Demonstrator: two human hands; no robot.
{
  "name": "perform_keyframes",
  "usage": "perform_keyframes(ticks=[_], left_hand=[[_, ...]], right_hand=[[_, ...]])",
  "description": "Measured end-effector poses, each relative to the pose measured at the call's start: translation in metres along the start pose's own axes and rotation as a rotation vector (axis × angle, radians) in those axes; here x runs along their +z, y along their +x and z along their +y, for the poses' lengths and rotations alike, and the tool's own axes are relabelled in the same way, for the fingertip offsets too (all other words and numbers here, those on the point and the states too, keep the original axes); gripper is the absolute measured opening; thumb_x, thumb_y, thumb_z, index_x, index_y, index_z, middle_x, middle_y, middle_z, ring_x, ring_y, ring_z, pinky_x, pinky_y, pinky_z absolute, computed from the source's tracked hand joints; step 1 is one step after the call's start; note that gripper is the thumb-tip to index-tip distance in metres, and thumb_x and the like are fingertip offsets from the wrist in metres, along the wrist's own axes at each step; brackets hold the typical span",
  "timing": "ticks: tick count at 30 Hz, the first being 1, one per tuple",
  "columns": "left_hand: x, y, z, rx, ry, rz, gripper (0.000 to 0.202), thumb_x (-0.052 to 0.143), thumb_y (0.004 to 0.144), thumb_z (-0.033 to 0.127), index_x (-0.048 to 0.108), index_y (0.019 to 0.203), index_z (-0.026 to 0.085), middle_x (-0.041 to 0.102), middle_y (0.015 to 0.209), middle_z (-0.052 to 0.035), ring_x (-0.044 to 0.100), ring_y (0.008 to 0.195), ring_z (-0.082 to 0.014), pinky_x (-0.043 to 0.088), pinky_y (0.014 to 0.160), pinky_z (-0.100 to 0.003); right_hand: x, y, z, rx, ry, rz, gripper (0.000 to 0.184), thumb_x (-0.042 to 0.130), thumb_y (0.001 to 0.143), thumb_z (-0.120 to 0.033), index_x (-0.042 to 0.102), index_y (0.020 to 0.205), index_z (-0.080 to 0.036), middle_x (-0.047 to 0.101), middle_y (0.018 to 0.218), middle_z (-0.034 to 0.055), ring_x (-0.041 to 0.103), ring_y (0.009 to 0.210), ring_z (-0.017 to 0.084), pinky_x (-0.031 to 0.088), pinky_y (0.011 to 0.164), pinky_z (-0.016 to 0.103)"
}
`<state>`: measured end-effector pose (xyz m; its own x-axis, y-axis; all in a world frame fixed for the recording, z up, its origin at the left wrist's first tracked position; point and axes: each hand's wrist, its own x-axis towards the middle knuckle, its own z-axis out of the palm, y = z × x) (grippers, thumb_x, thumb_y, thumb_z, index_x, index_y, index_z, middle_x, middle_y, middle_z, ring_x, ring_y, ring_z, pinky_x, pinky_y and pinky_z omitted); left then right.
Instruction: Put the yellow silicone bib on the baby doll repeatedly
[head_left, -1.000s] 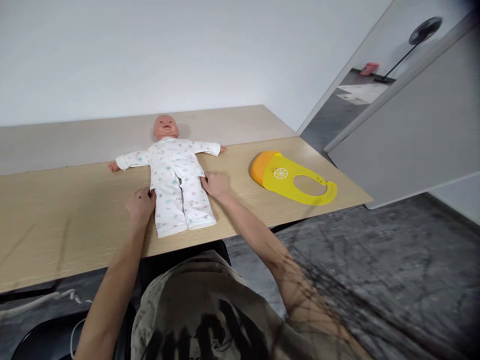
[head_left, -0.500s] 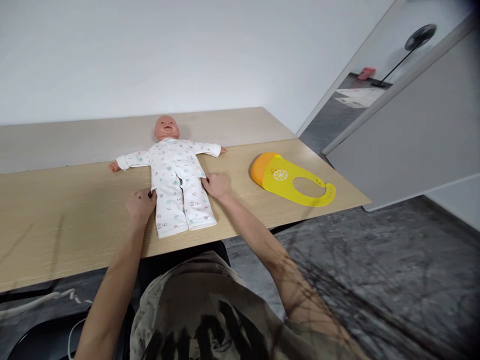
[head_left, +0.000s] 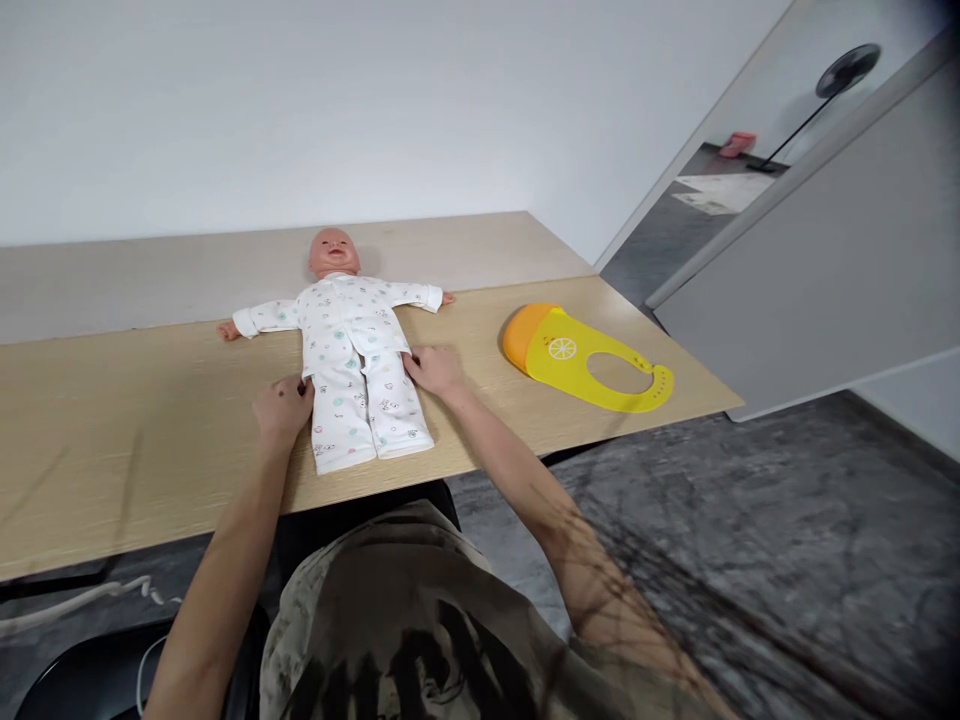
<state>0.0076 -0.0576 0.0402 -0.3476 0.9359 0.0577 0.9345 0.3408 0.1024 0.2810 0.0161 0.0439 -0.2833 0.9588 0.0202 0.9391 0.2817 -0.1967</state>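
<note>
Left hand (head_left: pixel 283 408) partly curled | right hand (head_left: pixel 435 371) likewise | both touching doll (head_left: pixel 345 320)

Drab olive-brown shirt (head_left: pixel 390 580) with bold black print (head_left: pixel 409 655), one loose short sleeve (head_left: pixel 637 675), mottled paler cloth (head_left: pixel 296 605) alongside

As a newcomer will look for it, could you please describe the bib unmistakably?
Below the white wall stands a light wooden table. On it, right of the doll in patterned white clothes, the bib lies near the table's right end. Unlike the doll, it is bright yellow, with an orange pocket and a white citrus-slice print.
</note>
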Motion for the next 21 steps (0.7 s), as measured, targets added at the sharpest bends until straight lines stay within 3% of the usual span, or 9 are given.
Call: perform_keyframes(ticks=[9, 17, 21], left_hand=[[-0.0021, -0.0006, 0.0014, -0.025, -0.019, -0.010, 0.045, 0.045, 0.106, 0.047, 0.079, 0.110, 0.017, 0.078, 0.112, -0.0196, 0.072, 0.107, -0.0387, 0.048, 0.076, -0.039], [-0.0090, -0.0029, 0.0054, -0.098, -0.063, 0.008, 0.040, 0.046, 0.105, 0.045, 0.076, 0.108, 0.019, 0.077, 0.111, -0.0185, 0.071, 0.107, -0.0381, 0.045, 0.074, -0.039], [-0.0090, -0.0035, 0.0049, -0.048, -0.051, 0.005, 0.042, 0.043, 0.107, 0.043, 0.075, 0.110, 0.016, 0.077, 0.110, -0.0192, 0.071, 0.106, -0.0365, 0.045, 0.075, -0.038]], right_hand=[[0.0024, 0.0033, 0.0048, -0.014, 0.005, -0.001, 0.050, 0.036, 0.112, -0.049, 0.078, 0.119, -0.021, 0.081, 0.114, 0.0093, 0.076, 0.103, 0.025, 0.045, 0.079, 0.028], [-0.0009, 0.0020, 0.0025, 0.013, 0.004, 0.019, 0.055, 0.036, 0.113, -0.055, 0.079, 0.112, -0.020, 0.081, 0.110, 0.0102, 0.075, 0.100, 0.025, 0.044, 0.078, 0.028], [0.0000, 0.0022, 0.0025, 0.022, -0.003, 0.025, 0.056, 0.035, 0.114, -0.053, 0.079, 0.115, -0.018, 0.080, 0.113, 0.0115, 0.074, 0.102, 0.024, 0.045, 0.082, 0.028]])
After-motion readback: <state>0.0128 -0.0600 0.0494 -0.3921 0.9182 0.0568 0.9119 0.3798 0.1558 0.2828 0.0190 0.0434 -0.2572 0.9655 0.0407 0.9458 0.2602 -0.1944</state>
